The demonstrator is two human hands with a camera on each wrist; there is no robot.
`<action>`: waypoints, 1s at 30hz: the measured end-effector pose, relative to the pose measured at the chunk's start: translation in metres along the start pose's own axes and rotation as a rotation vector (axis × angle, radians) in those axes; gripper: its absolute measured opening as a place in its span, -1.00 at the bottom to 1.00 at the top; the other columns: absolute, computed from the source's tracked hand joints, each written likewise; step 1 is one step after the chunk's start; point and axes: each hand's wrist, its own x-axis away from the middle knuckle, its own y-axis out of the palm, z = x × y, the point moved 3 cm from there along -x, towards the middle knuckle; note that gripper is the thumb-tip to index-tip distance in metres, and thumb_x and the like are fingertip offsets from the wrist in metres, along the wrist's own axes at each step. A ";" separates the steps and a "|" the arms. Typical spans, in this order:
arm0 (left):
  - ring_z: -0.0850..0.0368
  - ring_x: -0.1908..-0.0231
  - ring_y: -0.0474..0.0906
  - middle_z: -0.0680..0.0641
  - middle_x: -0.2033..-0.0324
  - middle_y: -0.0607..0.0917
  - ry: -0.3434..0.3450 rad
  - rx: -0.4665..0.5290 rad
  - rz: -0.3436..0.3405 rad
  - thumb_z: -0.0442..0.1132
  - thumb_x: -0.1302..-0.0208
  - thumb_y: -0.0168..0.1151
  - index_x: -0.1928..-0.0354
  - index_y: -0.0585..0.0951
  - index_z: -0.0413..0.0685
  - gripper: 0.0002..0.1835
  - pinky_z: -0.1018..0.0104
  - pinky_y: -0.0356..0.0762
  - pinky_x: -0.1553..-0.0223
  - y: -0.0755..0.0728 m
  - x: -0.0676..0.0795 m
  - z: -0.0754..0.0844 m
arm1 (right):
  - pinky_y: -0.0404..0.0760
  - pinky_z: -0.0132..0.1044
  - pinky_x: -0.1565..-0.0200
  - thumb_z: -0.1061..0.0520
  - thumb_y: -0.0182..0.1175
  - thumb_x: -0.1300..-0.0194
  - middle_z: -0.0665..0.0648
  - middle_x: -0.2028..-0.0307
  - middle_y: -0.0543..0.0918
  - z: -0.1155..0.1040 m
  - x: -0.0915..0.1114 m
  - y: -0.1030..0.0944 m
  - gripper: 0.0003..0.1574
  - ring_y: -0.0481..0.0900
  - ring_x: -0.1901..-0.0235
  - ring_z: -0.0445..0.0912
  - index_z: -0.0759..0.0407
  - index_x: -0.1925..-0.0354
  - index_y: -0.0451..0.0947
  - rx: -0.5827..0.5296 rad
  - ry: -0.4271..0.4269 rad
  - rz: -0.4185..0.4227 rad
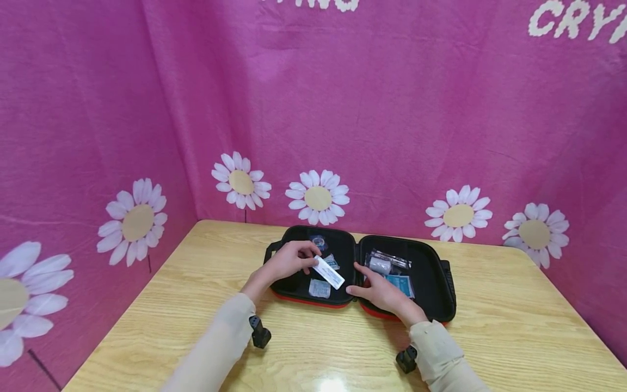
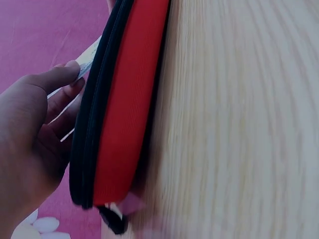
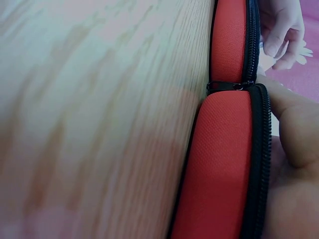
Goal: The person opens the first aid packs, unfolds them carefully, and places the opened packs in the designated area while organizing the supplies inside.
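A red zippered case point(image 1: 313, 300) with a black inside lies spread open on the table, its two halves side by side. Over the left half, my left hand point(image 1: 292, 258) pinches one end of a flat white packet point(image 1: 329, 272) with small print. The left wrist view shows the thumb point(image 2: 67, 72) against that packet above the case rim. My right hand point(image 1: 379, 288) is at the hinge between the halves, thumb and forefinger spread and nothing between them. Inside the left half are a small printed packet point(image 1: 319, 288) and a round item in clear wrap point(image 1: 318, 242).
The right half holds a white roll in clear wrap point(image 1: 380, 265), a silvery strip packet point(image 1: 392, 258) and a blue packet point(image 1: 401, 284). A wooden table point(image 1: 313, 348) lies beneath, with a pink flowered cloth point(image 1: 382, 136) hanging behind and at the sides.
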 end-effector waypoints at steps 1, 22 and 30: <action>-0.02 0.46 0.66 -0.11 0.36 0.67 -0.002 0.004 0.008 -0.29 -0.33 0.28 0.00 0.64 -0.19 -0.76 0.19 0.67 0.27 -0.002 0.001 -0.001 | 0.32 -0.26 0.33 -0.07 0.28 -0.33 0.10 0.42 0.44 0.000 0.000 0.000 -0.03 0.35 0.40 -0.10 0.24 -0.51 0.11 -0.001 0.000 0.000; 0.12 0.56 0.48 -0.11 0.39 0.65 -0.106 -0.057 0.123 -0.31 -0.33 0.28 0.07 0.60 -0.15 -0.83 0.27 0.54 0.45 -0.059 0.028 -0.025 | 0.31 -0.25 0.34 -0.08 0.28 -0.33 0.08 0.43 0.42 0.002 0.001 -0.001 -0.01 0.35 0.41 -0.10 0.23 -0.52 0.10 -0.012 0.008 -0.003; 0.16 0.54 0.46 -0.08 0.42 0.63 -0.174 -0.185 0.115 -0.27 -0.29 0.33 0.12 0.63 -0.15 -0.83 0.35 0.49 0.49 -0.062 0.030 -0.030 | 0.31 -0.25 0.34 -0.09 0.28 -0.33 0.09 0.41 0.43 0.002 0.001 0.000 -0.02 0.35 0.40 -0.09 0.20 -0.52 0.10 -0.014 0.019 -0.004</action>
